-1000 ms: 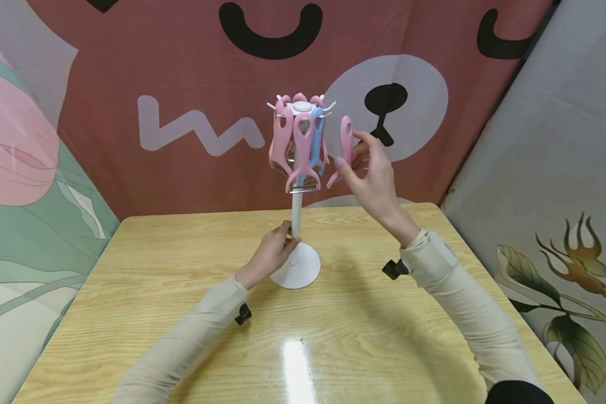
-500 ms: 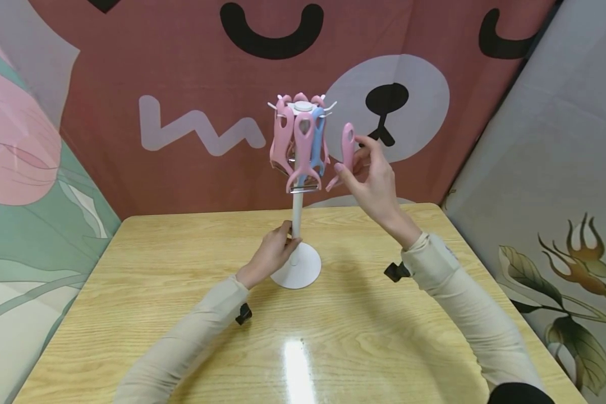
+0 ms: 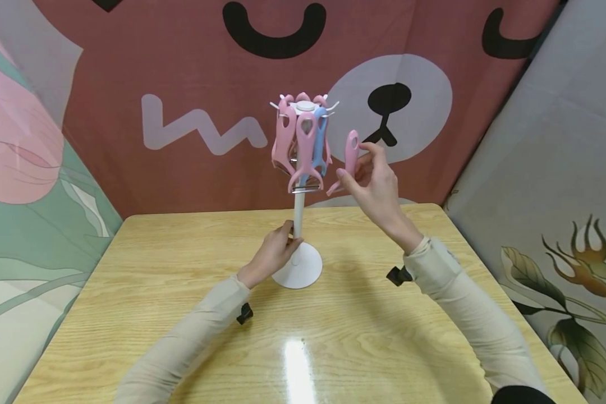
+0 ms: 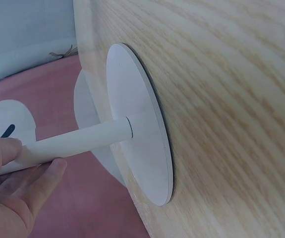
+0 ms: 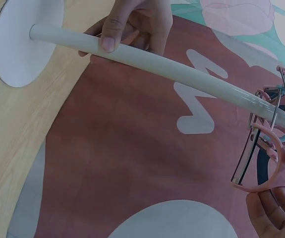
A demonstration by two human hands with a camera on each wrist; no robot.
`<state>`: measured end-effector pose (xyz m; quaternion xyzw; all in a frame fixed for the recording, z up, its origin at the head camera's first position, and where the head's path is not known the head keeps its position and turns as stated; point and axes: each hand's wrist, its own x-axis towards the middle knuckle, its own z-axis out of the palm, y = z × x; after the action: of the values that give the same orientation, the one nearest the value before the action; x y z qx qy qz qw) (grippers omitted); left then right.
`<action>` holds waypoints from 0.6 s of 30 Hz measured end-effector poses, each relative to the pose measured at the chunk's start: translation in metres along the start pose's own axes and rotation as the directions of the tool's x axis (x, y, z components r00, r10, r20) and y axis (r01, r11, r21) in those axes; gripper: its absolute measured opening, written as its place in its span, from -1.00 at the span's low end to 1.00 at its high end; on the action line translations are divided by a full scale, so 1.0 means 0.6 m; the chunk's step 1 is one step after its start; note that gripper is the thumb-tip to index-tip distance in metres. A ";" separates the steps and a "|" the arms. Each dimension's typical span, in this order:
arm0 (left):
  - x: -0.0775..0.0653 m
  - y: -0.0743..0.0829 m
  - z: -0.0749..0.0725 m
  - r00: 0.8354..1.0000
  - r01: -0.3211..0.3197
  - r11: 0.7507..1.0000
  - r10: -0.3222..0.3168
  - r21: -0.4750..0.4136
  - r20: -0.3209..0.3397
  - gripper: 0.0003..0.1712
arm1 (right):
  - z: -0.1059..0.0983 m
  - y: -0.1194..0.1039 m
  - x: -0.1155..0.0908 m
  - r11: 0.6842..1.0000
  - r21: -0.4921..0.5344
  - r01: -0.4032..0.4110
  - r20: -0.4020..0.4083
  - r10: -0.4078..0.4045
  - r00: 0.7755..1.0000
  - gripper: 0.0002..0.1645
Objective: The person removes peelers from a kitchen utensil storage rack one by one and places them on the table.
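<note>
A white stand with a slim pole (image 3: 298, 216) and a round base (image 3: 303, 276) stands upright on the table. My left hand (image 3: 271, 252) grips the lower pole just above the base; the left wrist view shows thumb and fingers on either side of the pole (image 4: 90, 139). From the rack's top hooks hang several pink peelers (image 3: 305, 143) and a blue peeler (image 3: 320, 140). Right of them, my right hand (image 3: 384, 188) pinches a separate pink peeler (image 3: 352, 152) by its handle, apart from the hooks, its head tilted down-left. Its blade (image 5: 246, 154) appears in the right wrist view.
The light wooden table (image 3: 182, 325) carries the stand near its far edge. Behind hangs a reddish cloth (image 3: 202, 62) with a cartoon face; printed cloths (image 3: 535, 168) flank the table. White hooks (image 3: 335, 105) stick out from the rack's top.
My right hand has drifted slightly down and right with the pink peeler, widening its gap from the rack. The left hand stays on the pole, and the hanging peelers look unchanged.
</note>
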<state>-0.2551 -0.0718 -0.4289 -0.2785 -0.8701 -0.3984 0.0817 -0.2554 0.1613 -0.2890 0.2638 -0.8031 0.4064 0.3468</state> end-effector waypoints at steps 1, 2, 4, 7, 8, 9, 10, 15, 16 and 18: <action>0.000 0.001 0.000 1.000 -0.001 1.000 0.001 0.004 -0.001 -0.71 | 0.000 0.001 -0.001 1.000 -0.003 -0.008 0.002 0.008 1.000 -0.31; 0.000 0.001 0.000 1.000 -0.001 1.000 0.001 0.008 -0.003 -0.71 | 0.000 0.002 -0.002 1.000 -0.003 -0.015 0.004 0.015 1.000 -0.31; 0.001 0.002 0.000 1.000 -0.001 1.000 0.001 0.018 -0.002 -0.70 | -0.001 0.003 -0.004 1.000 -0.005 -0.023 0.008 0.023 1.000 -0.31; 0.001 0.002 0.000 1.000 0.004 1.000 -0.004 0.020 0.002 -0.69 | -0.001 0.004 -0.007 1.000 -0.003 -0.030 0.013 0.030 0.999 -0.30; 0.000 0.002 0.000 1.000 0.007 1.000 -0.007 0.018 0.004 -0.69 | -0.001 0.005 -0.008 0.999 -0.004 -0.033 0.016 0.033 0.999 -0.30; 0.000 0.002 0.000 1.000 0.011 1.000 -0.011 0.014 0.006 -0.68 | -0.001 0.005 -0.009 0.999 -0.008 -0.037 0.018 0.037 0.999 -0.29; 0.000 0.002 0.000 1.000 0.014 1.000 -0.014 0.006 0.007 -0.68 | -0.001 0.005 -0.009 0.999 -0.010 -0.042 0.022 0.042 0.999 -0.29; -0.001 0.001 0.000 1.000 0.022 1.000 -0.022 -0.017 0.008 -0.68 | 0.000 0.005 -0.015 0.997 -0.029 -0.076 0.041 0.077 0.996 -0.26; -0.001 0.001 0.000 1.000 0.021 1.000 -0.021 -0.019 0.008 -0.68 | 0.000 0.005 -0.017 0.996 -0.033 -0.081 0.043 0.083 0.996 -0.26; -0.001 0.001 0.000 1.000 0.018 1.000 -0.017 -0.017 0.006 -0.69 | 0.001 0.007 -0.020 0.995 -0.044 -0.091 0.044 0.093 0.995 -0.26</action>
<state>-0.2543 -0.0715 -0.4286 -0.2726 -0.8693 -0.4057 0.0734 -0.2510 0.1649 -0.3006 0.2284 -0.8306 0.3990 0.3143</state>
